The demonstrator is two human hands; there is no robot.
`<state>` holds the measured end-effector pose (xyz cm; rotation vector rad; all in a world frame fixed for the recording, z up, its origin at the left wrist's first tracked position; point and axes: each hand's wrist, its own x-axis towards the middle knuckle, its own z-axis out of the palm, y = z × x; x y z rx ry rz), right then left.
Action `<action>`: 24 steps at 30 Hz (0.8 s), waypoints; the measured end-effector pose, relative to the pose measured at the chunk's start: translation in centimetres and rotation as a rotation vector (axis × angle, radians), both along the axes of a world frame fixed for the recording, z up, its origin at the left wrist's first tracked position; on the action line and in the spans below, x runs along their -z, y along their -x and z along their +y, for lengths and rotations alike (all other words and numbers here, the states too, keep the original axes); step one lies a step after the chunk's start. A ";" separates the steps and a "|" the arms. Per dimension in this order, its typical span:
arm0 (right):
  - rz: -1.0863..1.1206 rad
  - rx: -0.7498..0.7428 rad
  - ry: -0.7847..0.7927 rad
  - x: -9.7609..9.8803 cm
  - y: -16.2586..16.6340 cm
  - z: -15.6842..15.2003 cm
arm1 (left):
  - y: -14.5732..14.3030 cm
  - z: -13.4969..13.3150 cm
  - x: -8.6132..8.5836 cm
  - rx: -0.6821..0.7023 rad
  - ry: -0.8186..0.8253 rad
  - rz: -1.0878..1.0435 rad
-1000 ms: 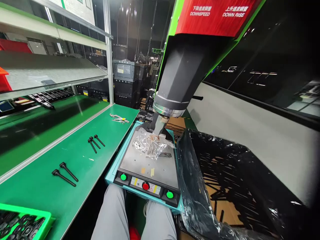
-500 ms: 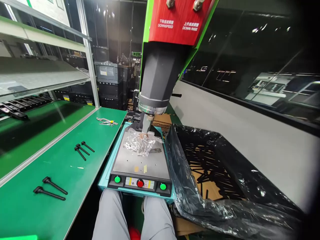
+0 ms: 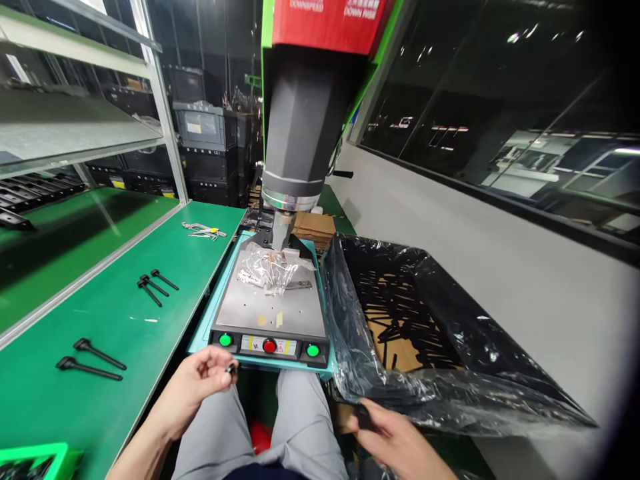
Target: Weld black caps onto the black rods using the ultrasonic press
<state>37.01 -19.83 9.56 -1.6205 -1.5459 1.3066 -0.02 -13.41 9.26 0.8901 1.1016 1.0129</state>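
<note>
My left hand (image 3: 207, 377) is closed in a pinch on a small dark piece with a shiny face (image 3: 231, 369), just in front of the machine base. Low on the right, my right hand (image 3: 387, 433) grips a black part (image 3: 365, 417); motion blurs it and its kind cannot be made out. Ahead stands a press-like machine with a metal plate (image 3: 265, 313), two green buttons and a red button (image 3: 269, 345). Crumpled clear plastic (image 3: 273, 270) lies on the plate beneath the pointed tool head (image 3: 281, 230).
On the green bench (image 3: 120, 333) at left lie several black threaded rods with wide heads (image 3: 95, 369) and pliers (image 3: 204, 231). A bin lined with black plastic (image 3: 480, 333), holding many black rods, stands at right. A bright green tray (image 3: 50, 460) sits at lower left.
Both my hands have come into view from below, each holding a small part. The view has tilted down and shifted slightly, bringing the green tray further into sight.
</note>
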 end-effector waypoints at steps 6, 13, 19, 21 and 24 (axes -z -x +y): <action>0.360 -0.271 -0.026 0.8 12.2 5.2 | -2.8 1.1 -0.8 0.028 -0.153 -0.017; 0.356 -0.225 -0.126 1.4 14.3 5.5 | -3.8 1.2 -1.2 0.102 -0.195 -0.010; 0.487 -0.178 -0.050 1.7 14.3 5.8 | -5.2 1.5 -0.2 0.012 -0.139 -0.091; 0.536 -0.159 -0.022 2.0 14.4 6.0 | -5.6 1.5 0.1 -0.021 -0.103 -0.111; 0.574 -0.136 0.016 2.4 14.5 6.2 | -5.9 1.5 0.3 -0.038 -0.089 -0.056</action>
